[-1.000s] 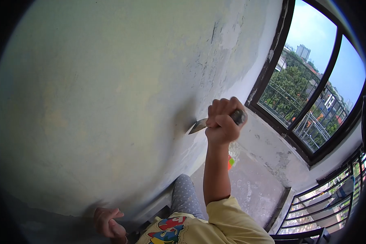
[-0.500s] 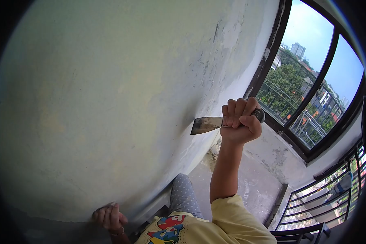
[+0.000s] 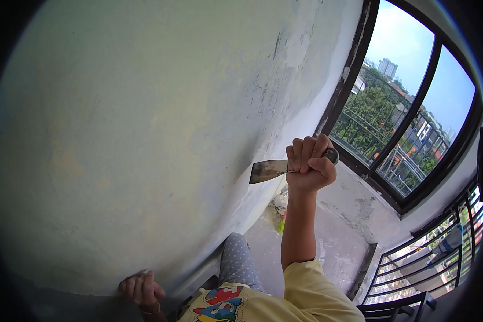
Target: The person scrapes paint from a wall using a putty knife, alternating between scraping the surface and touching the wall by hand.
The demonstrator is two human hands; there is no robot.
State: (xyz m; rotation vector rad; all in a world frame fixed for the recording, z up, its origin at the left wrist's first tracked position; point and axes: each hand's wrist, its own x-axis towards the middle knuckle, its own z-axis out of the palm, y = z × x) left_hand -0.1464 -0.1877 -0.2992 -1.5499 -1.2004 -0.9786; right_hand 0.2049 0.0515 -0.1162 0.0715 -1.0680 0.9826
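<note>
My right hand [image 3: 310, 163] is wrapped round the dark handle of a scraper [image 3: 268, 171]. Its wide, stained metal blade points left, with the edge at or very near the wall [image 3: 145, 139]; contact cannot be made out. Dark scratches and patchy, worn paint mark the wall above the blade. At the lower left, my left hand [image 3: 142, 288] is against the wall's lower part with its fingers curled. Whether something small is in those fingers is hidden.
A dark-framed window [image 3: 375, 166] is at the upper right. Black railings [image 3: 413, 268] stand at the lower right. Below the wall lies a dusty floor [image 3: 333, 247], with a bright green object [image 3: 282, 224] beside rubble near the corner.
My right hand and the scraper have shifted slightly left and down in view. The window and wall marks have also shifted left. The green object now shows beside my forearm.
</note>
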